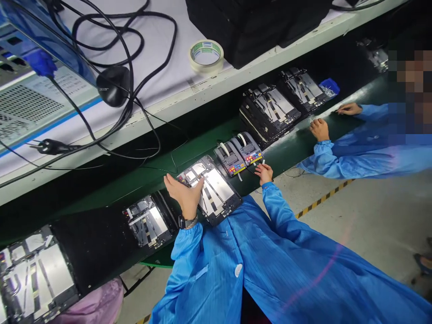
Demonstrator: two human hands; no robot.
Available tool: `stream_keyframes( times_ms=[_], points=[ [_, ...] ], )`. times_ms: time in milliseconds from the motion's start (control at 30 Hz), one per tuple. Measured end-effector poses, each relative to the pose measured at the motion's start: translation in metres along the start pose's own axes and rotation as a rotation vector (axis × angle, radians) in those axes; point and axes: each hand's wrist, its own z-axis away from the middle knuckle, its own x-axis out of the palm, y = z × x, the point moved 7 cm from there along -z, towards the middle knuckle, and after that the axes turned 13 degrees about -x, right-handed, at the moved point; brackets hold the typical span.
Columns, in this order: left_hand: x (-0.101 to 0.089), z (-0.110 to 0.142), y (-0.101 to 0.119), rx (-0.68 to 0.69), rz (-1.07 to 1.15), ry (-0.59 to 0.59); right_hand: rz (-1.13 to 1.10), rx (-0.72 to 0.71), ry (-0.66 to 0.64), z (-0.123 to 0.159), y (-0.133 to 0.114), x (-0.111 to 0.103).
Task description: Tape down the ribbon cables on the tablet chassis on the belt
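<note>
Head view, from left to right: an opened tablet housing [33, 274] lies on a black foam mat [91, 249], and a second housing [146, 220] sits along the green table [286, 153]. The left hand [184, 195] lies open and flat on a third housing [219, 189], seemingly to keep it steady, without gripping. This housing rests at the table's near edge and shows white and black strips on a silver inside. The right hand [263, 173], loosely curled, rests just beside two tape dispensers [229, 158], which seem placed for easy reach; I cannot tell if it holds a small tape piece. Further right, a co-worker's hands [319, 129] work near stacked housings [270, 112].
</note>
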Motion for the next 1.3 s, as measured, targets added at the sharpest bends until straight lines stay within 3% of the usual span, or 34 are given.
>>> stream_keyframes(
  times_ms=[167, 367, 500, 567, 633, 700, 800, 900, 1000, 1100, 1200, 1300],
  points=[
    [-0.005, 0.000, 0.026, 0.099, -0.140, -0.049, -0.046, 0.033, 0.033, 0.005, 0.005, 0.015],
    [-0.005, -0.003, 0.039, 0.173, -0.165, -0.120, 0.055, -0.034, 0.083, 0.014, -0.012, 0.025],
    [0.000, -0.010, 0.051, 0.207, -0.156, -0.197, 0.171, -0.137, 0.142, 0.024, -0.024, 0.010],
    [0.005, -0.013, 0.061, 0.241, -0.157, -0.237, 0.203, -0.257, 0.136, 0.033, -0.041, 0.002],
    [0.013, -0.016, 0.075, 0.285, -0.162, -0.261, 0.237, -0.436, 0.031, 0.047, -0.070, 0.008],
    [0.023, -0.017, 0.086, 0.322, -0.170, -0.283, 0.278, -0.596, -0.138, 0.066, -0.104, 0.030],
    [0.041, -0.020, 0.094, 0.328, -0.190, -0.339, 0.338, -0.726, -0.414, 0.098, -0.146, 0.083],
    [0.051, -0.030, 0.088, 0.264, -0.218, -0.418, 0.374, -0.840, -0.691, 0.127, -0.173, 0.144],
    [0.053, -0.044, 0.078, 0.191, -0.260, -0.535, 0.441, -0.963, -0.959, 0.150, -0.185, 0.196],
    [0.049, -0.056, 0.074, 0.145, -0.278, -0.601, 0.530, -1.035, -1.217, 0.165, -0.185, 0.230],
    [0.044, -0.061, 0.076, 0.128, -0.251, -0.597, 0.589, -1.038, -1.365, 0.167, -0.183, 0.244],
    [0.046, -0.059, 0.077, 0.128, -0.237, -0.633, 0.619, -1.031, -1.417, 0.164, -0.182, 0.247]
  ],
)
